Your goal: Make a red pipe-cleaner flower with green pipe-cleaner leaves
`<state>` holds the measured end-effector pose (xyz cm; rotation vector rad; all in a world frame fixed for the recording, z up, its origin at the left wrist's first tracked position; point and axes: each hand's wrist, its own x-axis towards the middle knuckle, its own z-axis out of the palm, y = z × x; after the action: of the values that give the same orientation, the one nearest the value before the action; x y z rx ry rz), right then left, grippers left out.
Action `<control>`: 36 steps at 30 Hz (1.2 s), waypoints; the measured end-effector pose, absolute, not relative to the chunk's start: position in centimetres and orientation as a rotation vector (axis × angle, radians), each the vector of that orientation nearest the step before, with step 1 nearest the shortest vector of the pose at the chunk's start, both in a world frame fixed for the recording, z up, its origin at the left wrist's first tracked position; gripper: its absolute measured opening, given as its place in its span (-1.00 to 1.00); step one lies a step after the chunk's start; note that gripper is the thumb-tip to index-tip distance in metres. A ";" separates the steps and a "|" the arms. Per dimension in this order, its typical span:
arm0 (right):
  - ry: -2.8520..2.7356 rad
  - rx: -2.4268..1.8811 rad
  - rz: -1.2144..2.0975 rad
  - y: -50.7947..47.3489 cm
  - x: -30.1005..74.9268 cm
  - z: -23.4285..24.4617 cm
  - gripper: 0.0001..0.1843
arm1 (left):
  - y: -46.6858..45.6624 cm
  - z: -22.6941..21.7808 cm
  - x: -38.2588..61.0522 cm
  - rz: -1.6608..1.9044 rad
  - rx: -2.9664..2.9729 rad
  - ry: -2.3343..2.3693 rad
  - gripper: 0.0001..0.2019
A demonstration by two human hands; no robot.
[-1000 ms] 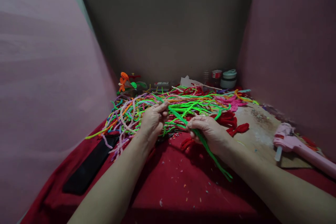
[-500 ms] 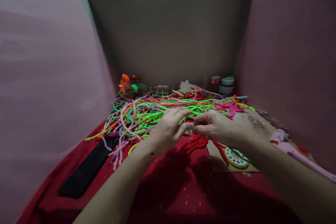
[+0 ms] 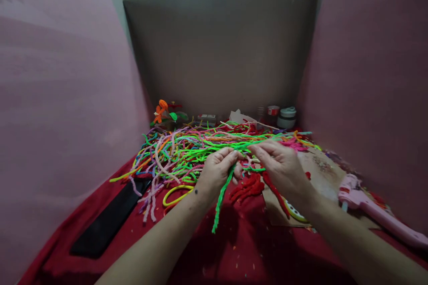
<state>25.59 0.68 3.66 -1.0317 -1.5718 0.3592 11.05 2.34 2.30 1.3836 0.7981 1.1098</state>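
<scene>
the left hand (image 3: 219,170) and right hand (image 3: 282,167), near each other, both pinch a green stem (image 3: 221,197) before the pile (image 3: 192,153). its lower end hangs over the red cloth (image 3: 240,245).

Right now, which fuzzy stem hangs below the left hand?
The green stem pinched in the left hand, its free end dangling; most other stems lie in the multicoloured pile.
</scene>
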 end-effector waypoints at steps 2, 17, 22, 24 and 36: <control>-1.535 -0.918 0.911 0.7 24.7 2.3 -0.66 | 2.4 1.9 11.3 1.112 1.384 0.802 -0.77; -1.103 -0.810 1.232 3.3 23.8 0.2 -0.81 | 3.2 1.6 11.0 1.250 1.636 1.108 -0.76; -1.153 -0.862 1.375 3.0 23.2 -0.3 -0.79 | 3.5 2.2 10.5 1.238 1.456 0.980 -0.81; -1.126 -0.852 1.437 2.9 23.1 -0.5 -0.79 | 3.6 2.2 10.3 1.264 1.464 1.011 -0.79; -0.974 -0.871 1.643 2.2 23.1 -0.4 -0.81 | 5.2 0.9 9.7 1.187 1.195 0.946 -0.74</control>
<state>23.09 2.22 -0.37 -0.8708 -0.9743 1.6434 9.67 5.17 0.85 1.1953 0.9461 1.1867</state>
